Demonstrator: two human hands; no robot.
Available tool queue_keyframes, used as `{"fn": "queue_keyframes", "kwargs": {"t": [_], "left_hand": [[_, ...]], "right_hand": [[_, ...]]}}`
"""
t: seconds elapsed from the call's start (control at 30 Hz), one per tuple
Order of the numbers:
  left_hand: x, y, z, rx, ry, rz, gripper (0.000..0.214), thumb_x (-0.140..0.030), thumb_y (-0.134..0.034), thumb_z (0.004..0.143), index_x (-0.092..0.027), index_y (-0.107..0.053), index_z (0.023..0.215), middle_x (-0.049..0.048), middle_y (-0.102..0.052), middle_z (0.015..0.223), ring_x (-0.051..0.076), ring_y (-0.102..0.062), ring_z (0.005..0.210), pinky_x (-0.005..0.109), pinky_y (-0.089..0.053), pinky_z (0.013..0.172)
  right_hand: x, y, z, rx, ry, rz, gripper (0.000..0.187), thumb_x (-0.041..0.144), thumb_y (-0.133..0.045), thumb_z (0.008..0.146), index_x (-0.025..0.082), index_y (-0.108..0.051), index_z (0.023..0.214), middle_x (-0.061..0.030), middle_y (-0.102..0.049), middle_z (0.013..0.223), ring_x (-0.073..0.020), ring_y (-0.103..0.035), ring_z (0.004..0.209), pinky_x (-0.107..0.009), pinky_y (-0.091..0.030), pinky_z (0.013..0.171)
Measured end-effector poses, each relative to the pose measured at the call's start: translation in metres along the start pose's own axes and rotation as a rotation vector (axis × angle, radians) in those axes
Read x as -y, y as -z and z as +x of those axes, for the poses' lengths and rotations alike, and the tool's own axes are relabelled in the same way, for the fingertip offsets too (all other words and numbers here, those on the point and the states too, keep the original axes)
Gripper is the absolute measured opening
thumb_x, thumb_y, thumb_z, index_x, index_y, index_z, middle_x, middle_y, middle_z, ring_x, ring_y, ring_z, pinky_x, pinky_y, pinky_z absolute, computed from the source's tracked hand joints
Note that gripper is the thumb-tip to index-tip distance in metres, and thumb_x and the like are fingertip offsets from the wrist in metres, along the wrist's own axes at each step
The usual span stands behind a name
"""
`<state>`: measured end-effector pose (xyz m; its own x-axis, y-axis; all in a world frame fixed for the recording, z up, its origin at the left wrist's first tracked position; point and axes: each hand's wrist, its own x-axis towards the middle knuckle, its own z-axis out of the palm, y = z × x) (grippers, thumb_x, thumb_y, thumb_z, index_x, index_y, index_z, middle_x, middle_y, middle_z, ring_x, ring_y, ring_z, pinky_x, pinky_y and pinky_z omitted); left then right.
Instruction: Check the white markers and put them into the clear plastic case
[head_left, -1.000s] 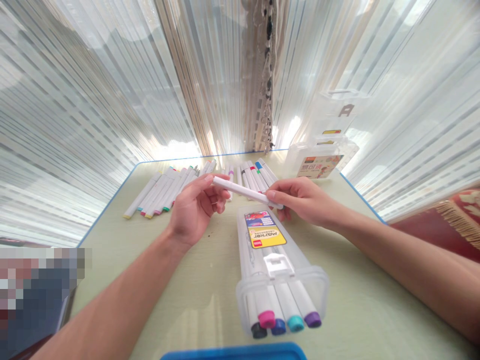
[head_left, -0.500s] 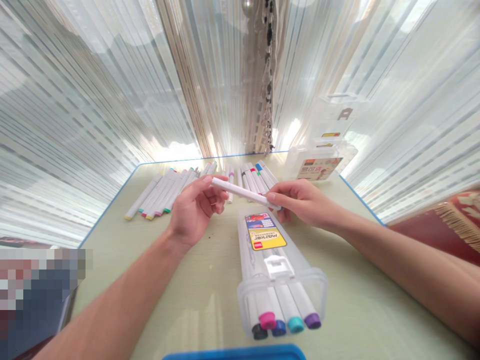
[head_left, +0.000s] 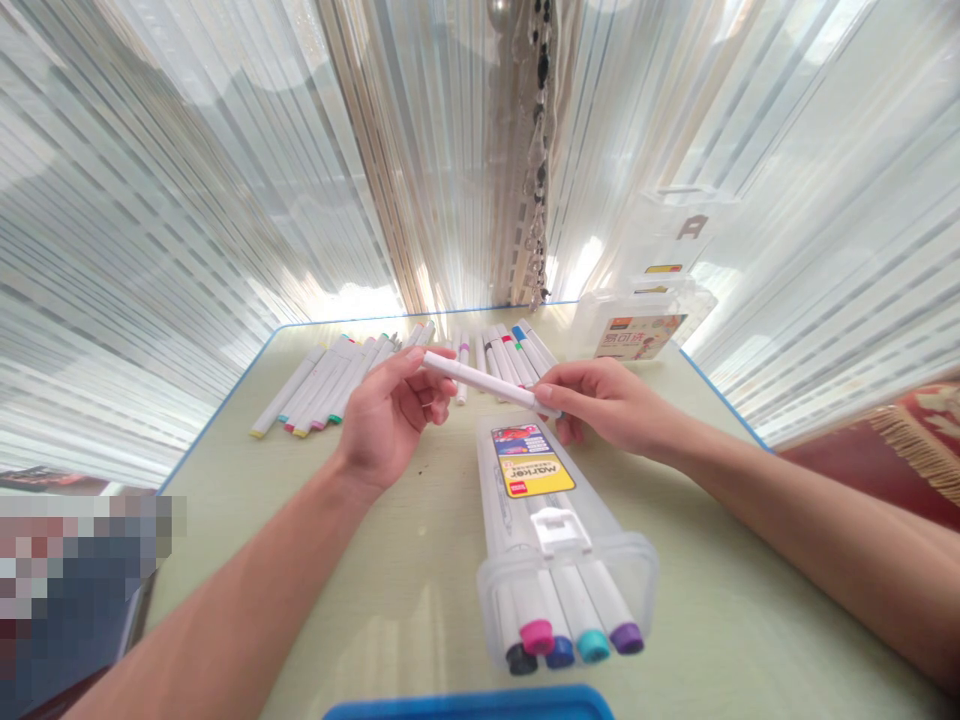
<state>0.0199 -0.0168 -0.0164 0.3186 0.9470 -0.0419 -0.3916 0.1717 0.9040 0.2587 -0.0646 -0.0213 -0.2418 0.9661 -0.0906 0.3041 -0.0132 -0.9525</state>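
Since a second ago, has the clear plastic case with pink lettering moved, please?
No; the case shows no visible shift against the blue edge of the pale green table.

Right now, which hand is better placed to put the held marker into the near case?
Probably the right hand: it pinches one end of the white marker and sits closer to the near case. The left hand is at the marker's other end.

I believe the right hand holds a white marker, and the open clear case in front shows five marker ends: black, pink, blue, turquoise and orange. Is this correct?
Not quite: the head view shows that the fifth marker end in the open clear case is purple, not orange. The right hand does hold a white marker, and the other four colours are correct.
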Motion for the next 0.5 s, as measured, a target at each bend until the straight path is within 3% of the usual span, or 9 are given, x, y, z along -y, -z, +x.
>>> {"fn": "queue_keyframes", "kwargs": {"t": [0.5], "left_hand": [[-0.0007, -0.0025, -0.0011, -0.023, 0.014, 0.032, 0.023, -0.033, -0.063, 0.077, -0.013, -0.074, 0.084, 0.0030, -0.064, 0.060, 0.011, -0.052, 0.049, 0.023, -0.042, 0.047]], "right_hand": [[-0.0006, 0.0001, 0.0010, 0.012, -0.004, 0.001, 0.030, 0.042, -0.060, 0.093, 0.015, -0.069, 0.084, 0.0010, -0.063, 0.059, -0.0091, -0.061, 0.051, -0.019, -0.046, 0.046]]}}
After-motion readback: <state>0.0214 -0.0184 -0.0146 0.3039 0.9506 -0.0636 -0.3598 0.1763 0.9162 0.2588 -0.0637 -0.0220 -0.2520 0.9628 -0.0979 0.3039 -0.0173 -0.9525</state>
